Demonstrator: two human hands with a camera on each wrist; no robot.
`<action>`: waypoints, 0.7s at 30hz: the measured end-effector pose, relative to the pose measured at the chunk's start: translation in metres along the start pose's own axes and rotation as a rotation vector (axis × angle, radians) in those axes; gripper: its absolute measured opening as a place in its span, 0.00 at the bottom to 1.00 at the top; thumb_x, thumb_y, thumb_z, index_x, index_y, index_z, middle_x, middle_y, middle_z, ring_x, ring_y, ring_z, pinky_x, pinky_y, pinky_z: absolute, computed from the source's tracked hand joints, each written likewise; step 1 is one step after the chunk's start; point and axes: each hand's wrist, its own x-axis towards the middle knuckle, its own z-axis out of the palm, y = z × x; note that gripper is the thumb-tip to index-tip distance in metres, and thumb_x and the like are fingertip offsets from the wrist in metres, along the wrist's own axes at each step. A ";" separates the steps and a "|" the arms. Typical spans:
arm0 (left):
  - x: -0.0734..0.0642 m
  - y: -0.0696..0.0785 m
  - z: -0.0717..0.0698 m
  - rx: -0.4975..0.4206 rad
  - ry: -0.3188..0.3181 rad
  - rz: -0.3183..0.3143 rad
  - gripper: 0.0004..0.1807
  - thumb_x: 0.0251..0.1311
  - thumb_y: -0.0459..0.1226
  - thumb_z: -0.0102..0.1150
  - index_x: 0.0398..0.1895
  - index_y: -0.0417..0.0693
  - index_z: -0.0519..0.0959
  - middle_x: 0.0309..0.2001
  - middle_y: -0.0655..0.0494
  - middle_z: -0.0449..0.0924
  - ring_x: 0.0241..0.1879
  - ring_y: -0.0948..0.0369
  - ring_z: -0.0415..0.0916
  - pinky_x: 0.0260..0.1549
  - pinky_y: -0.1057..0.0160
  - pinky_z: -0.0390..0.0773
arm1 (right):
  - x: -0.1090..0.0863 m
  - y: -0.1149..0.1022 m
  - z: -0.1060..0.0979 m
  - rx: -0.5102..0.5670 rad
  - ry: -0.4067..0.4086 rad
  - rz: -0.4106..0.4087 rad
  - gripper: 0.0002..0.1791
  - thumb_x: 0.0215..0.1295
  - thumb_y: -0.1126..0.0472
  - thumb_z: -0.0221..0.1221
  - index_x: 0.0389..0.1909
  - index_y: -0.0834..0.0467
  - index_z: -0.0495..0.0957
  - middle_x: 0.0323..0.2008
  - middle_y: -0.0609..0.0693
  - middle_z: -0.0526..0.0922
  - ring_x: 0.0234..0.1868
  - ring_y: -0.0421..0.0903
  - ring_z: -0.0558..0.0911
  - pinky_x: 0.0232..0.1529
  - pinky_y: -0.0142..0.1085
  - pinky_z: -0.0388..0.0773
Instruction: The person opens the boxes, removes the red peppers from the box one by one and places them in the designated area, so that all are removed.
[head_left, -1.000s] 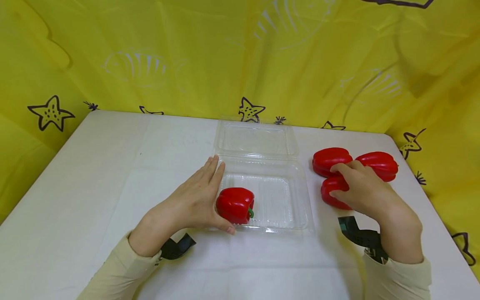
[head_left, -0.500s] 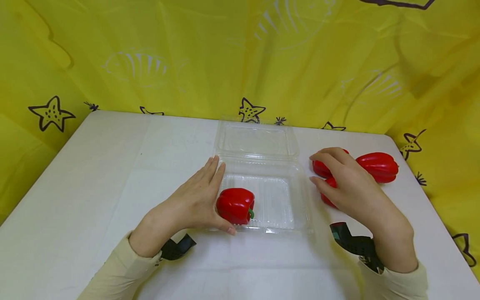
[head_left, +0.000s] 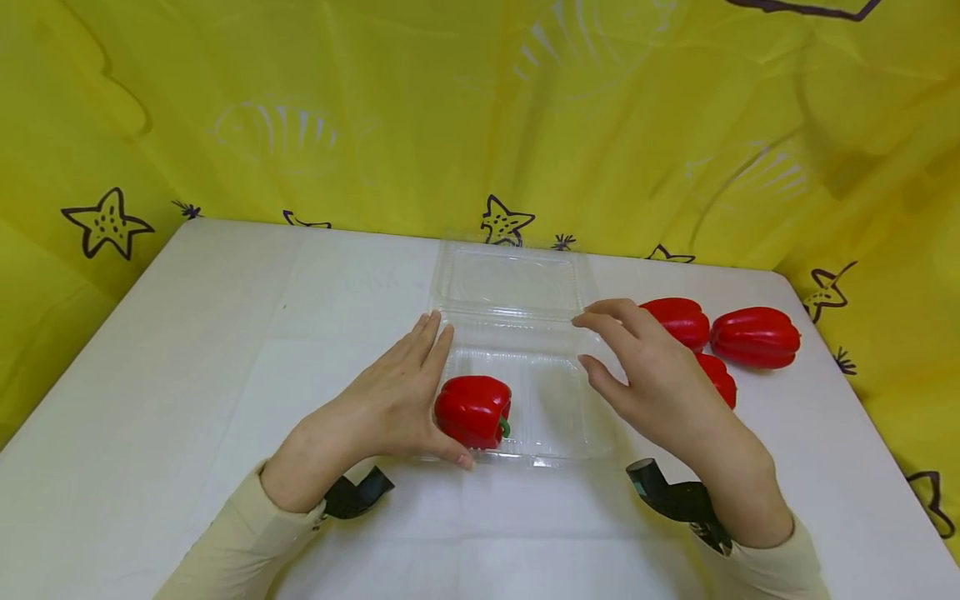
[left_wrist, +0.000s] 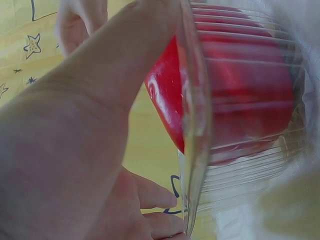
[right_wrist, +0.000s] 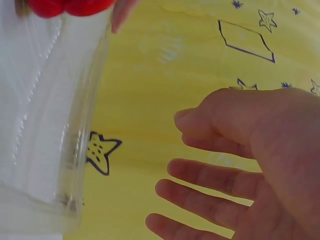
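Note:
A red bell pepper with a green stem lies in the front left part of a clear plastic clamshell container. My left hand rests along the container's left side, fingers straight and thumb at the front edge beside the pepper. In the left wrist view, that bell pepper shows through the ribbed wall. My right hand hovers over the container's right edge, holding nothing, its thumb apart from the fingers. Behind it are three more red bell peppers: one at the back, another to the right, a third partly hidden.
The container's hinged lid lies folded back toward the rear of the white table. A yellow curtain with sea-creature drawings hangs behind the table and along its sides.
My right hand has moved left, from over the bell peppers to the container's right edge, without taking one. My left hand and the bell pepper in the container have stayed in place.

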 end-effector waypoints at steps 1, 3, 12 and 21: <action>0.000 0.000 0.000 0.000 -0.001 0.000 0.76 0.30 0.68 0.75 0.78 0.39 0.48 0.80 0.41 0.40 0.80 0.44 0.39 0.70 0.42 0.62 | 0.001 -0.002 0.002 0.003 -0.008 -0.007 0.25 0.57 0.65 0.69 0.57 0.58 0.76 0.57 0.55 0.77 0.55 0.55 0.79 0.44 0.49 0.86; 0.000 0.000 0.000 -0.001 -0.004 -0.001 0.76 0.30 0.68 0.75 0.78 0.39 0.48 0.80 0.41 0.40 0.80 0.44 0.38 0.70 0.42 0.62 | 0.002 -0.005 0.005 0.009 -0.019 -0.017 0.25 0.58 0.64 0.69 0.58 0.57 0.76 0.57 0.55 0.77 0.55 0.54 0.80 0.43 0.46 0.86; -0.001 -0.001 -0.002 -0.013 -0.019 -0.013 0.76 0.30 0.69 0.74 0.79 0.39 0.46 0.80 0.42 0.38 0.80 0.45 0.36 0.73 0.43 0.58 | 0.004 -0.022 0.019 0.021 -0.072 -0.085 0.24 0.60 0.61 0.68 0.58 0.56 0.76 0.58 0.54 0.77 0.57 0.53 0.80 0.47 0.44 0.86; -0.001 0.000 -0.002 -0.014 -0.009 -0.006 0.76 0.31 0.69 0.74 0.79 0.39 0.47 0.80 0.42 0.38 0.80 0.45 0.37 0.73 0.44 0.58 | 0.004 -0.034 0.033 0.015 -0.118 -0.160 0.28 0.59 0.57 0.70 0.60 0.57 0.75 0.58 0.55 0.77 0.56 0.52 0.81 0.50 0.43 0.85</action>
